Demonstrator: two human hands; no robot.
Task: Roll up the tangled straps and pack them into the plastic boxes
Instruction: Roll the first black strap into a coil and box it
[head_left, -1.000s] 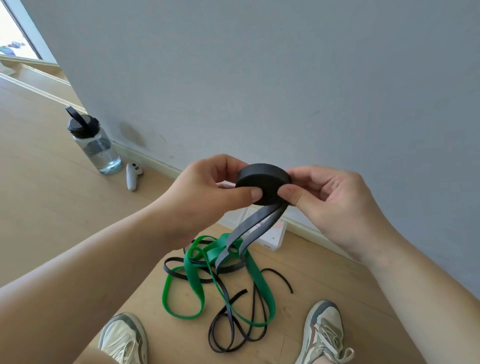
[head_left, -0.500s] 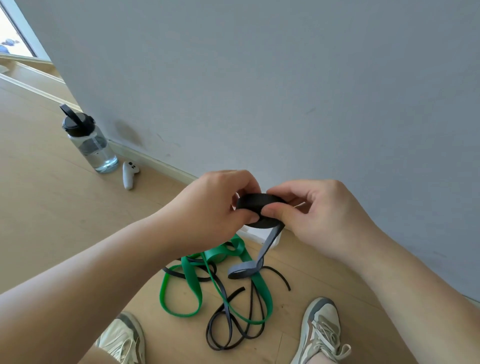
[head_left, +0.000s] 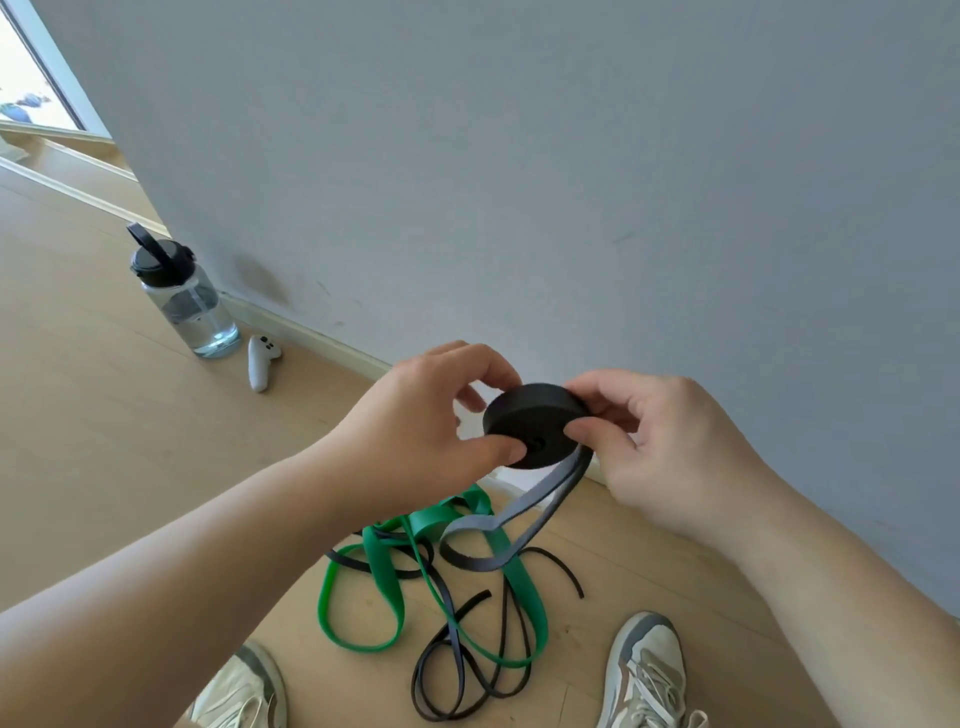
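A tight black roll of strap (head_left: 535, 423) is held in the air in front of the wall. My left hand (head_left: 431, 421) pinches its left side with thumb and fingers. My right hand (head_left: 654, 441) pinches its right side. The roll's loose grey tail (head_left: 524, 512) hangs down in a loop toward the floor. On the wooden floor below lies a tangle of a wide green strap (head_left: 384, 571) and thin black straps (head_left: 467, 670). A white plastic box (head_left: 501, 483) shows only as a sliver behind the hands.
A clear water bottle with a black lid (head_left: 182, 293) stands by the wall at the left, a white controller (head_left: 261, 361) next to it. My two sneakers (head_left: 647, 675) sit at the bottom edge on either side of the tangle. The grey wall is close ahead.
The roll has tipped so that its flat face shows again and sits a little higher. The hanging grey tail has lengthened into a loop, and both hands have shifted their grip around the roll.
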